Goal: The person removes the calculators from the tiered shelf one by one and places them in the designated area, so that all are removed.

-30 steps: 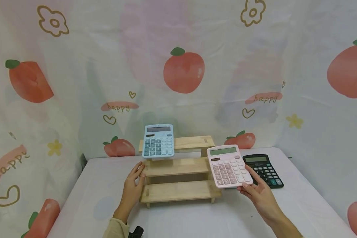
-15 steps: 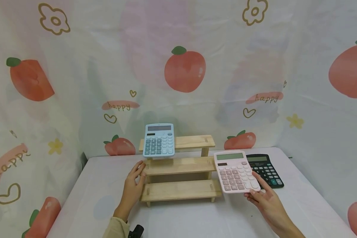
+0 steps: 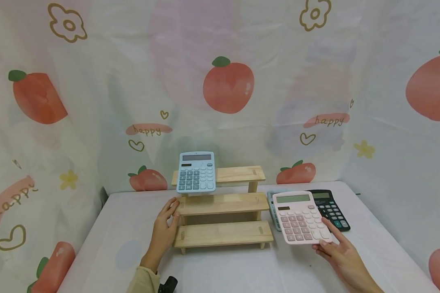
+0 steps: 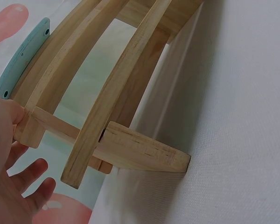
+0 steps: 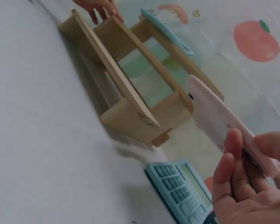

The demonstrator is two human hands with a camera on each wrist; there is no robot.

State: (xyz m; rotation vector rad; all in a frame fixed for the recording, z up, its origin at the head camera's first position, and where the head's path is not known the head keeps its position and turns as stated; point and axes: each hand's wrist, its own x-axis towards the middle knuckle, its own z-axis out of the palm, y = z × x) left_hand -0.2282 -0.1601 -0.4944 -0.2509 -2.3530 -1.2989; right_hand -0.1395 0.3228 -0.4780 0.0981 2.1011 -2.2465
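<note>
Fruit-printed cloth (image 3: 132,65) backs a right hand (image 3: 339,256) holding a pink calculator (image 3: 302,219).

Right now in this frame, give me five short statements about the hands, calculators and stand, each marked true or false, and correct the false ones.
1. The right hand holds the pink calculator. True.
2. The left hand touches the middle shelf. True.
3. The light blue calculator is at the right end of the top shelf. False: the light blue calculator is at the left end of the top shelf.
4. The black calculator lies on the middle shelf. False: the black calculator lies on the table, to the right of the wooden stand.
5. In the head view, the pink calculator partly hides the teal calculator. True.
</note>
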